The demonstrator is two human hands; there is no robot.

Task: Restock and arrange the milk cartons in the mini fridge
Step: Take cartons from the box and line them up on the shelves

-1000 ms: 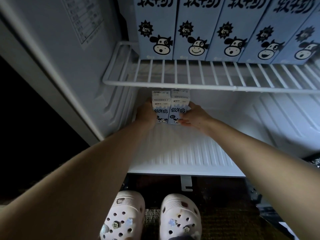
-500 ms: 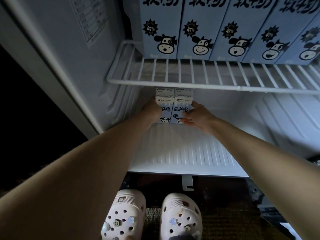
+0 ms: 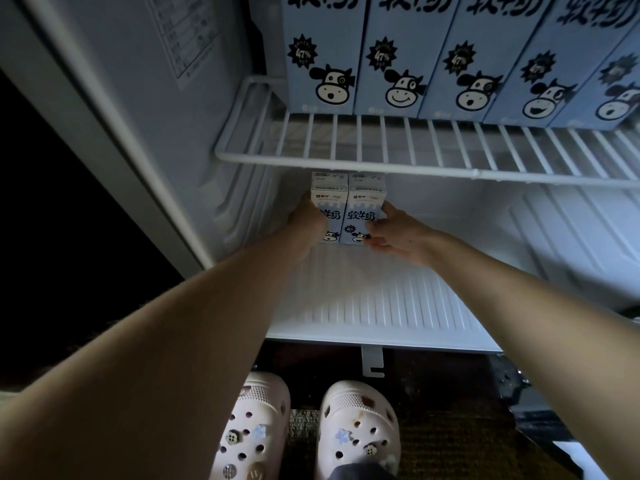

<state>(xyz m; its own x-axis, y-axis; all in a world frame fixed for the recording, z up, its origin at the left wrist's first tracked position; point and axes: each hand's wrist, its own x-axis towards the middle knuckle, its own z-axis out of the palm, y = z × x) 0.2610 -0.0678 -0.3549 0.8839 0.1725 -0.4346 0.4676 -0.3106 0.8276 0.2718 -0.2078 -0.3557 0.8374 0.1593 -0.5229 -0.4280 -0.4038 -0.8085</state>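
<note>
2 hands engaged, 1 per carton. Left hand: curled against the outer left side and lower front of the left small carton; grips it, fingertips hidden behind the box. Right hand: thumb raised along the outer right edge of the right small carton, fingers curled at its lower front corner; pinches it. Nothing else in either hand.

Both small cartons upright, fronts toward the camera, sides touching, pressed together between the 2 hands. Location: far back left of the lower compartment, bases level with the ribbed white floor; actual contact with that floor not determinable. Tops just under the front bar of the wire shelf.

On that shelf: 5 large blue cartons in 1 row, upright, side by side, cow faces forward, set back from the front bar.

Left inner wall with a printed label, text unreadable. Below the fridge front: 1 white bracket, then 2 pale clogs with charms, on a dark mat.
</note>
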